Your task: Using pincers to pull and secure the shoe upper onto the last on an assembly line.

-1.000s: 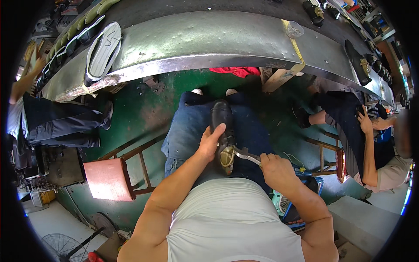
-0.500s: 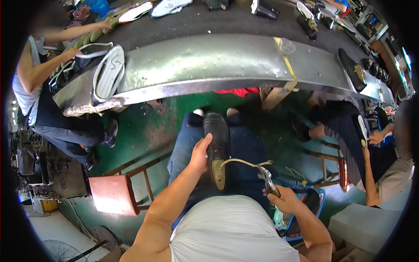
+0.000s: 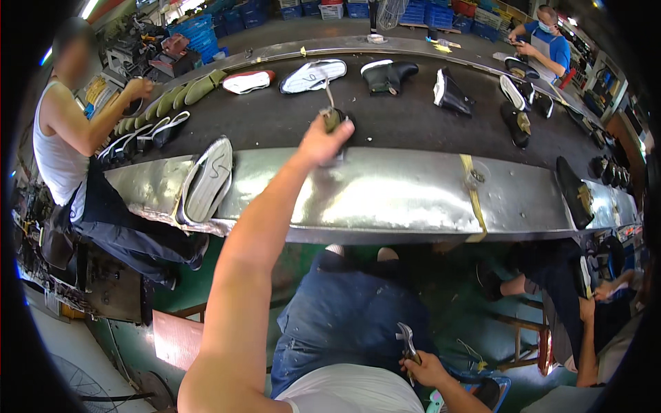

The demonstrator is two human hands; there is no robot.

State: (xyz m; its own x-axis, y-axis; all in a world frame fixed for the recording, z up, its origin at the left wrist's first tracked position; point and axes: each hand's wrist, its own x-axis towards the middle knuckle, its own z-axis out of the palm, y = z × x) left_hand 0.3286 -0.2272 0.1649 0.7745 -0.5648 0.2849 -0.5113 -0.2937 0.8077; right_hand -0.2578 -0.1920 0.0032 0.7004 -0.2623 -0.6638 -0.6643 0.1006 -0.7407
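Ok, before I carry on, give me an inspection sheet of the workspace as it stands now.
Surface: bench with a dark top and a shiny metal edge.
Job's things: dark shoe, held over the bench; pliers, held low by the body.
Clutter: more shoes along the bench; clear cup by a yellow strip.
Left grip: left hand closed round the shoe.
Right grip: right hand closed on the pliers.
Cables: pale strand on the floor; kind unclear.
Surroundings: co-workers left, right and across; stool; blue crates.
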